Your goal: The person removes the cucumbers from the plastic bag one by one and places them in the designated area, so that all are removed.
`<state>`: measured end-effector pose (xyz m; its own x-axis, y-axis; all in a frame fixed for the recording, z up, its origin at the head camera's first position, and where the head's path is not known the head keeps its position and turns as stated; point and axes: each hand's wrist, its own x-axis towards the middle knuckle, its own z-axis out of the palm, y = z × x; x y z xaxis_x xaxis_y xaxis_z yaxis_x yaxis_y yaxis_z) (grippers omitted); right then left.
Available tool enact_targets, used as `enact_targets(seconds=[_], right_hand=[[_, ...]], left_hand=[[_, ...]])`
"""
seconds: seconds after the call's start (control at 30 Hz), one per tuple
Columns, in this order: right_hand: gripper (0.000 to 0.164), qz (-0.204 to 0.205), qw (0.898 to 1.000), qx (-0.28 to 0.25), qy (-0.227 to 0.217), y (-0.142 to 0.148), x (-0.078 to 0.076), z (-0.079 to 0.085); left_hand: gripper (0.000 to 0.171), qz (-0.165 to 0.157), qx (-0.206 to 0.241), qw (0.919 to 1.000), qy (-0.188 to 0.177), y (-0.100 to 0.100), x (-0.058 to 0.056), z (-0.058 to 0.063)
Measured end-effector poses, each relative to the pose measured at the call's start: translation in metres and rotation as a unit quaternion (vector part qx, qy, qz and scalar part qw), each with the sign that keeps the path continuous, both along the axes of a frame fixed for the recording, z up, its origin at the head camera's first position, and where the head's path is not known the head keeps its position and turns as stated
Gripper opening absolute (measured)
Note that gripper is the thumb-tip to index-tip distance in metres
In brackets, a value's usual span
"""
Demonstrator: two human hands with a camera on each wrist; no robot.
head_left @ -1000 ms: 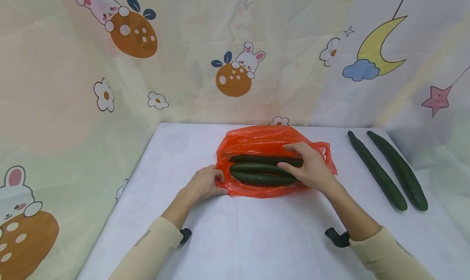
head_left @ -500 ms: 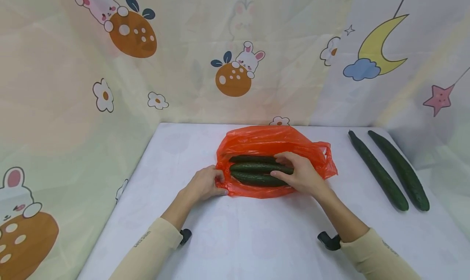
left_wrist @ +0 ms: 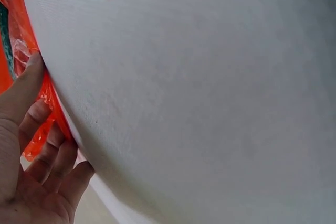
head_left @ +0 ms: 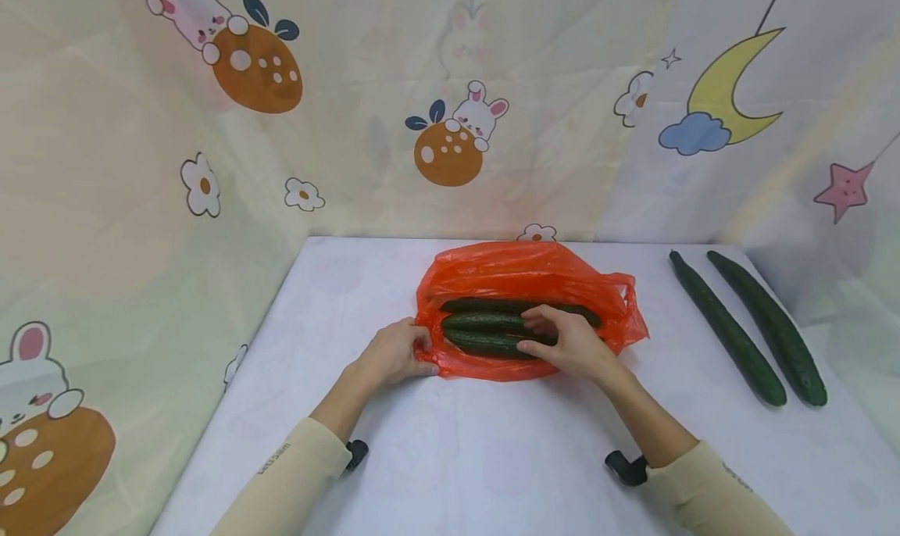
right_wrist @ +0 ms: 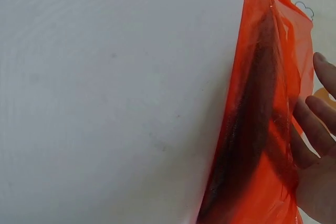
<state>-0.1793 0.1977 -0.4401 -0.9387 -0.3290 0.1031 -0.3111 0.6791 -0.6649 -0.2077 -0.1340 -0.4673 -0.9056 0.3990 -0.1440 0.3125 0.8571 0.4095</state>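
Where the near and far halves of the white table meet, a thin red plastic bag [head_left: 506, 266] lies spread out, its crumpled loops at the right end. Three dark green cucumbers rest inside it, side by side and running left to right: the far cucumber [head_left: 478, 305], the middle cucumber [head_left: 481, 321] and the near cucumber [head_left: 485, 343]. At the bag's left end, the left hand [head_left: 394, 352] holds the edge of the plastic between thumb and fingers. Over the right part of the cucumbers, the right hand [head_left: 568, 344] is loosely spread, thumb well apart from the bent fingers; its fingertips lie above the middle and near cucumbers, though whether they touch them I cannot tell. The right wrist view shows a long dark shape through the near side of the plastic.

To the right of the bag, well apart from it, two more cucumbers lie slantwise on the table [head_left: 478, 458], just beside each other: a left one [head_left: 727, 329] and a right one [head_left: 773, 323]. Beige sleeves [head_left: 295, 473] cover the forearms, with a small black device at each cuff. Beyond the far edge hangs a pale cloth [head_left: 351, 130] printed with rabbits, flowers, a moon and a star.
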Motion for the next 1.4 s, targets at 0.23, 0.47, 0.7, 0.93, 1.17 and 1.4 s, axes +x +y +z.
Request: enact_targets(seconds=[0.23, 0.47, 0.7, 0.93, 1.17, 1.4], right_hand=[[0.056, 0.005, 1.0, 0.001, -0.017, 0.0, 0.0, -0.004], [0.054, 0.009, 0.999, 0.023, -0.024, -0.002, 0.0, -0.006], [0.051, 0.012, 0.999, 0.04, -0.02, -0.002, 0.0, -0.013], [0.051, 0.02, 0.998, 0.051, -0.032, -0.005, -0.001, -0.018], [0.046, 0.03, 0.997, 0.06, -0.035, -0.01, -0.002, -0.02], [0.044, 0.035, 0.996, 0.059, -0.051, -0.008, -0.001, -0.021]], left_hand=[[0.034, 0.006, -0.003, 1.0, 0.0, 0.001, 0.0, 0.0], [0.034, 0.004, 0.0, 1.0, -0.001, 0.001, -0.001, -0.001], [0.034, 0.003, 0.002, 1.0, -0.003, 0.002, -0.001, -0.001], [0.034, 0.007, 0.0, 0.9999, -0.008, 0.002, -0.002, 0.001], [0.034, 0.005, -0.001, 1.0, -0.001, 0.002, -0.002, -0.001], [0.034, 0.004, 0.0, 1.0, 0.003, 0.002, -0.002, -0.001]])
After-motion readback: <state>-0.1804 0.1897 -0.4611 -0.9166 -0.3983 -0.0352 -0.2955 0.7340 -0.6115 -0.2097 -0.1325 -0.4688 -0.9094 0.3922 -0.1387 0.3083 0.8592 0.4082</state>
